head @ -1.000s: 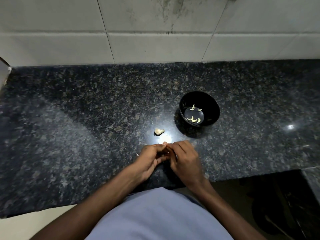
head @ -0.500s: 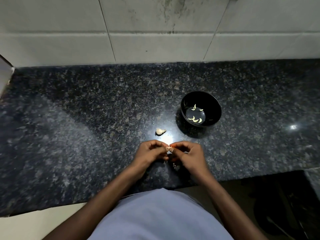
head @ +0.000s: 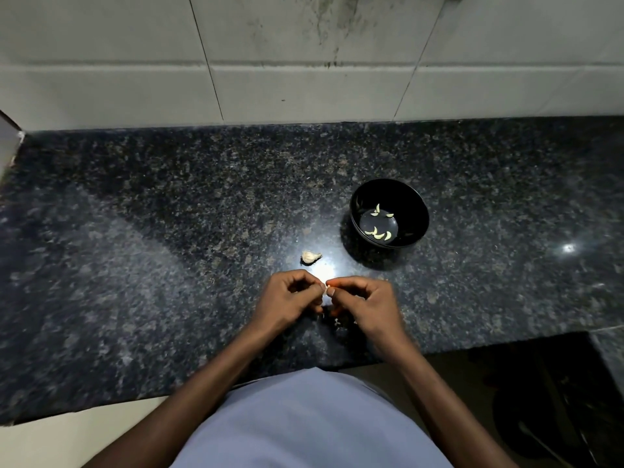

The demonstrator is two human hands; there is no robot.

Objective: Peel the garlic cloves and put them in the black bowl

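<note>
Head view shows the left hand (head: 290, 295) and right hand (head: 363, 300) both pinching one garlic clove (head: 326, 289) above the counter (head: 135, 265), near the black bowl (head: 418, 211); light, firm and probably slippery, it seems best gripped by its ends.

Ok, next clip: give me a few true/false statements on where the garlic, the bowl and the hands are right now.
1. The black bowl already holds peeled cloves. True.
2. Both hands pinch one garlic clove between them. True: left hand, right hand.
3. The bowl sits left of the hands. False: it is beyond them, to the right.
4. A garlic piece lies on the countertop beside the bowl. True.
5. The left hand rests flat on the countertop. False: its fingers are curled on the clove.
</note>
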